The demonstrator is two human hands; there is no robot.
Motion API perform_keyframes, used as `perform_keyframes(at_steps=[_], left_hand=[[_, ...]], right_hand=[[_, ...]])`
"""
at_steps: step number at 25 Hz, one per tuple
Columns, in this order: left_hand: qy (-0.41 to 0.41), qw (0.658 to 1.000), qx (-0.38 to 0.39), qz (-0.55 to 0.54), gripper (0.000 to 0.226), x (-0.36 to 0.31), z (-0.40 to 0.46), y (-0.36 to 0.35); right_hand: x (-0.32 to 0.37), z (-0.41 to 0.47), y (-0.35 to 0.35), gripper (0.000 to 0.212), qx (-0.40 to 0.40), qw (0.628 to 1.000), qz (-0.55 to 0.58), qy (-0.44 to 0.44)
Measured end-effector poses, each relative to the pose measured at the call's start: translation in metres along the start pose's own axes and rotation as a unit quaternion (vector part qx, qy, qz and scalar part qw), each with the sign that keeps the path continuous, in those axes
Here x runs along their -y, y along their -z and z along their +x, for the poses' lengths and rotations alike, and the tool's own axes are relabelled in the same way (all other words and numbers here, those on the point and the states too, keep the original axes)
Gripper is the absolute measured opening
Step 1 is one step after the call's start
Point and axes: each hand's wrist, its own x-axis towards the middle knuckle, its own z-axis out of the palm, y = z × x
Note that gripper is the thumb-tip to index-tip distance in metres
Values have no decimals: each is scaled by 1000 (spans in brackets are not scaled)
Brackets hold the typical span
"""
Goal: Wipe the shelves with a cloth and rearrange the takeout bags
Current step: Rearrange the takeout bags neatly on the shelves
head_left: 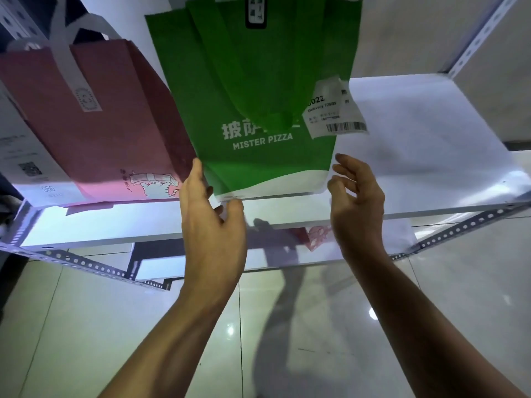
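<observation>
A green "Mister Pizza" takeout bag (253,81) stands upright on the white shelf (431,156), with a paper receipt (333,110) hanging from its right side. My left hand (212,219) lies against the bag's lower left corner, fingers flat along its side and thumb at its front bottom edge. My right hand (356,196) hovers just off the lower right corner, fingers spread and holding nothing. A pink paper bag (94,124) leans right beside the green one. No cloth is in view.
A white bag or box (26,165) with a QR label stands at the far left of the shelf. Perforated metal rails (86,264) frame the rack, and a lower shelf (287,248) holds a red-and-white bag. Glossy floor tiles lie below.
</observation>
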Motion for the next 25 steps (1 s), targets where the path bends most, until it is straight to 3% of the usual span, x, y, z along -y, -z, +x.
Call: perform_keyframes(at_steps=[5, 8, 14, 20, 25], left_hand=[[-13, 1000, 22, 7, 44, 11, -43, -15], [2, 998, 66, 3, 39, 21, -62, -36], [48, 993, 106, 36, 36, 63, -102, -102], [69, 981, 147, 106, 33, 140, -105, -173], [112, 982, 125, 81, 31, 173, -77, -223]], right_hand=[[-5, -5, 18, 37, -35, 999, -9, -32], [-19, -22, 36, 32, -42, 999, -19, -8], [-97, -56, 76, 30, 16, 997, -63, -48], [-189, -30, 92, 30, 33, 989, -90, -110], [-243, 1, 81, 29, 54, 984, -110, -128]])
